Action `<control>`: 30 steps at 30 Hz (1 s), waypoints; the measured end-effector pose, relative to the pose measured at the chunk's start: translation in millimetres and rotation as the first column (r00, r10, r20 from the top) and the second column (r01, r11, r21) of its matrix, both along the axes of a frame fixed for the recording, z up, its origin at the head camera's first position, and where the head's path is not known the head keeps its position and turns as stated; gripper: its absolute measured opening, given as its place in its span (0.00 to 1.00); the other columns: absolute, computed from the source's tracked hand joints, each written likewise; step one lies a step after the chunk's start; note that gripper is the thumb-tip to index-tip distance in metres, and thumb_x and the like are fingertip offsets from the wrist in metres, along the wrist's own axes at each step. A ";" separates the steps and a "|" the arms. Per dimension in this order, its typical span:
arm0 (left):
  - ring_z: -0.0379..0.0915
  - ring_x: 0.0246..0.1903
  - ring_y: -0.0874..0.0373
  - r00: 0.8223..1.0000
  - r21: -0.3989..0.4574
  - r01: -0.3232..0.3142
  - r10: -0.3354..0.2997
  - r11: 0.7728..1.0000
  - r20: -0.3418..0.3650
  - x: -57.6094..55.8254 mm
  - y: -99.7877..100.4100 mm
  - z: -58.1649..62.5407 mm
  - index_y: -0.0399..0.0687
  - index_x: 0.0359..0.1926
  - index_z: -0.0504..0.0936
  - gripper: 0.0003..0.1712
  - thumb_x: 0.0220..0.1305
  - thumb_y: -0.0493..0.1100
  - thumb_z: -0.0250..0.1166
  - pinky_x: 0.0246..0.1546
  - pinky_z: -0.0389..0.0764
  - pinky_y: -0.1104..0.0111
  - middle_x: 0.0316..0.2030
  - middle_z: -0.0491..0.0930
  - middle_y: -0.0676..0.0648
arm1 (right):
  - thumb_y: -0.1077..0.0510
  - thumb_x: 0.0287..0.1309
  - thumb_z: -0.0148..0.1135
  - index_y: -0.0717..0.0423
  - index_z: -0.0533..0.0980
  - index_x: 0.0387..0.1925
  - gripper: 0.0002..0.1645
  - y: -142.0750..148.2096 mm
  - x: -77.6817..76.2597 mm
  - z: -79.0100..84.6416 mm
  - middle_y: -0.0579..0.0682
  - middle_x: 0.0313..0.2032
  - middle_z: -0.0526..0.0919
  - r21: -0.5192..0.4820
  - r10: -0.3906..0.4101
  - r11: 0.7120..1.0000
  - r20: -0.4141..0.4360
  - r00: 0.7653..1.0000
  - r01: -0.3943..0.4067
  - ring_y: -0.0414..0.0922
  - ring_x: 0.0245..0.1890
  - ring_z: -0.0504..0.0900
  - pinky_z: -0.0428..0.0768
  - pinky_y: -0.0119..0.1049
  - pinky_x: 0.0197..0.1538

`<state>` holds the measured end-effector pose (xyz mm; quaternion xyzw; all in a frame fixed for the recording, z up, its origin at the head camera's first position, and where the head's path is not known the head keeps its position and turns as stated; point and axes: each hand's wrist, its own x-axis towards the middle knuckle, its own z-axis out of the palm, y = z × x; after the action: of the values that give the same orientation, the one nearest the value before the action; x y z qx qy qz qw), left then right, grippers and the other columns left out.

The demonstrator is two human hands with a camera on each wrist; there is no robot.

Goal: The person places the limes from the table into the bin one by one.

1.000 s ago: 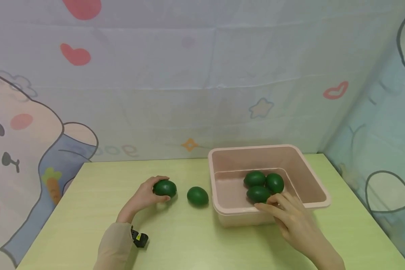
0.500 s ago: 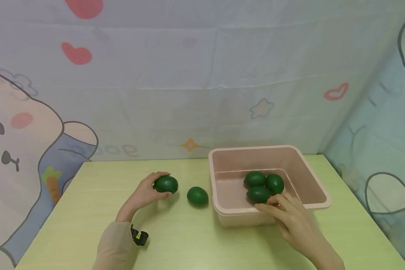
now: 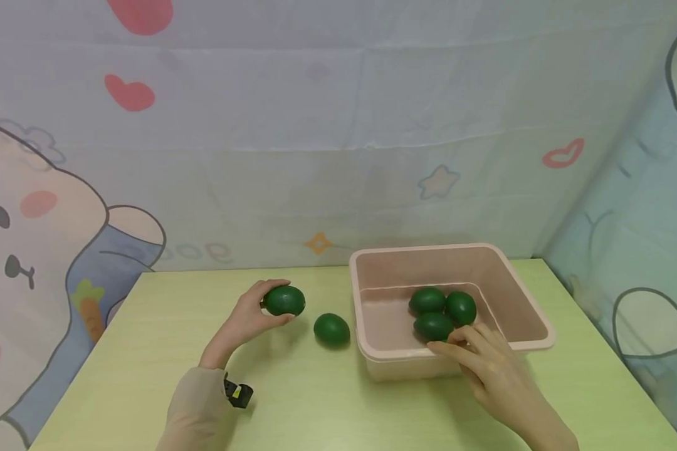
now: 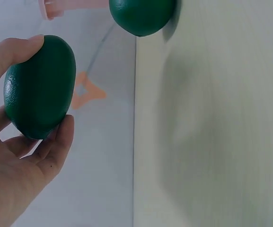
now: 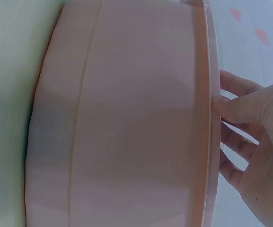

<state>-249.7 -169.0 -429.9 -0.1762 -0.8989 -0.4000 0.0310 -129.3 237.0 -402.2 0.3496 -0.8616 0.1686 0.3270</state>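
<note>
My left hand (image 3: 247,321) grips a dark green, glossy, avocado-like fruit (image 3: 285,301), thumb on one side and fingers on the other. In the left wrist view this fruit (image 4: 40,87) is held up off the table. A second fruit of the same kind (image 3: 331,330) lies on the table between that hand and the pink plastic bin (image 3: 414,369). My right hand (image 3: 488,363) holds the bin's front rim, the thumb (image 5: 233,108) at the outer lip and the fingers reaching over it. Inside the bin rest 3 more green fruits (image 3: 434,326), grouped toward its right.
The light yellow-green table (image 3: 293,407) ends at the back against a printed cloth (image 3: 271,188). A small black device (image 3: 239,394) sits at the left wrist. The bin's raised walls stand between the loose fruit and those inside.
My left hand has lifted the avocado-like fruit and carried it slightly away from me and to the right. The right hand stays at the bin's rim, and the other fruits have not moved.
</note>
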 end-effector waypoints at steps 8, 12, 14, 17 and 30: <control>0.75 0.48 0.49 1.000 0.003 0.021 -0.021 1.000 -0.016 1.6 5.6 7.3 0.53 0.62 0.73 0.36 0.51 0.47 0.75 0.49 0.79 0.53 0.51 0.75 0.43 | 0.54 0.71 0.29 0.44 0.83 0.46 0.30 2.0 -0.7 -1.6 0.42 0.36 0.76 0.009 0.000 1.000 0.019 1.000 0.000 0.42 0.41 0.70 0.64 0.32 0.46; 0.75 0.49 0.50 1.000 0.009 0.028 -0.028 1.000 -0.012 2.2 9.0 13.7 0.54 0.62 0.72 0.37 0.51 0.47 0.75 0.50 0.78 0.56 0.51 0.75 0.45 | 0.56 0.69 0.32 0.44 0.83 0.46 0.28 2.5 -1.6 -2.1 0.42 0.37 0.76 0.007 0.003 1.000 0.019 1.000 -0.003 0.42 0.41 0.70 0.64 0.32 0.46; 0.75 0.49 0.50 0.999 0.014 0.031 -0.031 0.999 -0.016 2.2 10.9 16.9 0.54 0.62 0.73 0.37 0.50 0.47 0.75 0.50 0.78 0.57 0.51 0.75 0.45 | 0.57 0.68 0.33 0.44 0.83 0.46 0.28 2.5 -1.6 -2.1 0.42 0.37 0.76 0.007 0.004 1.000 0.019 1.000 -0.004 0.42 0.42 0.70 0.64 0.32 0.47; 0.75 0.49 0.50 0.999 0.018 0.038 -0.038 0.999 -0.026 1.7 13.8 20.8 0.54 0.62 0.73 0.37 0.50 0.46 0.75 0.50 0.78 0.57 0.52 0.75 0.45 | 0.58 0.66 0.34 0.45 0.83 0.46 0.27 2.6 -1.5 -2.0 0.42 0.37 0.76 0.006 0.005 1.000 0.019 1.000 -0.006 0.42 0.42 0.70 0.64 0.31 0.47; 0.76 0.49 0.50 0.995 0.007 0.076 -0.075 0.997 -0.059 -1.5 24.5 40.8 0.51 0.62 0.72 0.37 0.50 0.46 0.75 0.50 0.78 0.58 0.55 0.74 0.44 | 0.63 0.59 0.43 0.44 0.82 0.47 0.25 3.4 -0.1 -2.0 0.42 0.38 0.75 0.014 -0.001 1.000 0.049 0.999 0.000 0.42 0.43 0.70 0.64 0.32 0.48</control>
<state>-251.2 -144.5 -389.1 -0.2216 -0.8884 -0.3997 0.0431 -129.4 240.4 -404.3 0.3472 -0.8707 0.1712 0.3034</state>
